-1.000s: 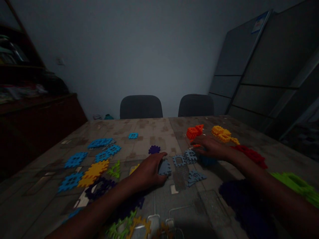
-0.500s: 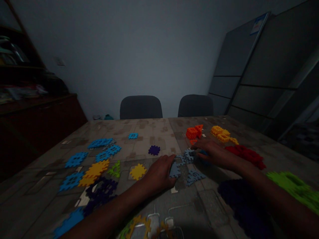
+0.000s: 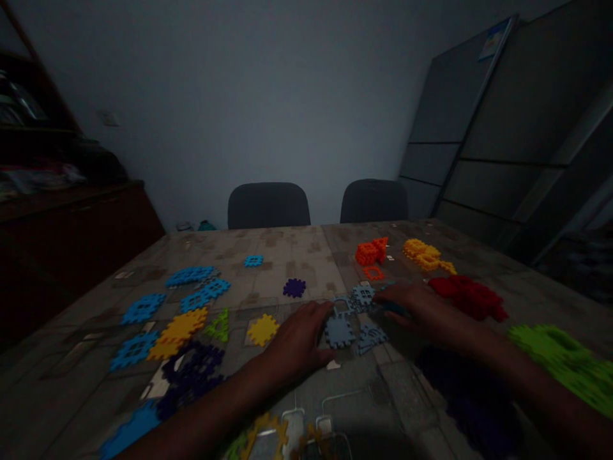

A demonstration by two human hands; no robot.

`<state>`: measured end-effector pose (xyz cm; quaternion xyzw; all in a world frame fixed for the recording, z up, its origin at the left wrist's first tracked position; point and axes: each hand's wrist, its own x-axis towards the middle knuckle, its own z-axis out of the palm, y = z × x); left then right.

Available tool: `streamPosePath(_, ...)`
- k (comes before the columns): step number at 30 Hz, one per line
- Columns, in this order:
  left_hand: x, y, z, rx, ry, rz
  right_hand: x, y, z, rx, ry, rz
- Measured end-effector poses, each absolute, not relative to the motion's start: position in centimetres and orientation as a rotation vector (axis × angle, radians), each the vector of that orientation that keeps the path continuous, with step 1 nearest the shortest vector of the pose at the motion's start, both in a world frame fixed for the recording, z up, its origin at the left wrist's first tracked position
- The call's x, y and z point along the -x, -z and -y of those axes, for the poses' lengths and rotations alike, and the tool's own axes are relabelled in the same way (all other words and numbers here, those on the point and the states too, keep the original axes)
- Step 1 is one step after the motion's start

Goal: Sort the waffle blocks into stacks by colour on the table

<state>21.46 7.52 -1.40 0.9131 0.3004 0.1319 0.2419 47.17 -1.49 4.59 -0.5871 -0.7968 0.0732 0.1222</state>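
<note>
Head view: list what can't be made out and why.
All in the head view:
Blue piece: mostly hidden by the right hand; shape and grip unclear.
Grey square piece: too dim to tell whether the left hand touches it.
Dark purple pile: in deep shadow by the right forearm; pieces uncountable.
Light green pile: cut off by the picture's right edge.
Upper-right label: print too small.

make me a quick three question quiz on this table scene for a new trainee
1. Which piece lies at the gap between the thumb and forefinger of the left hand?
2. True or false: an orange frame lies nearer the camera than the orange stack.
3. How many chairs stand beyond the table?

Key: 1. A solid grey piece; 2. True; 3. Two.
</note>
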Motion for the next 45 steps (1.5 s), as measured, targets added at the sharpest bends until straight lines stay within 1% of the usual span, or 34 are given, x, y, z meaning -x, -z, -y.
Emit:
streamPosePath(6, -21.3, 1.8, -7.5, -2.507, -0.365, -0.844, -45.5, -4.8, 2.1, 1.756, -0.236, 2.358)
streamPosePath(12, -22.6, 1.4, -6.8, -2.522, -0.391, -0.882, -44.5, -4.6, -1.9, 1.833, -0.03, 2.486)
streamPosePath(15, -22.5, 1.3, -6.7, -2.535, -0.397, -0.887, -43.5, -4.4, -3.7, 1.931, 0.014, 2.557)
streamPosePath(29, -20.9, 1.5, -6.9, -2.635, -0.346, -0.933, -41.8, -2.1, -8.6, 1.915, -0.073, 2.797)
streamPosePath(39, -21.4, 0.9, -7.4, -2.633, -0.297, -0.994, -42.1, -1.5, -11.3, 1.925, -0.029, 2.781)
streamPosePath(45, -22.7, 0.8, -8.1, -2.621, -0.285, -0.977, -42.6, -1.4, -12.2, 1.956, -0.057, 2.754)
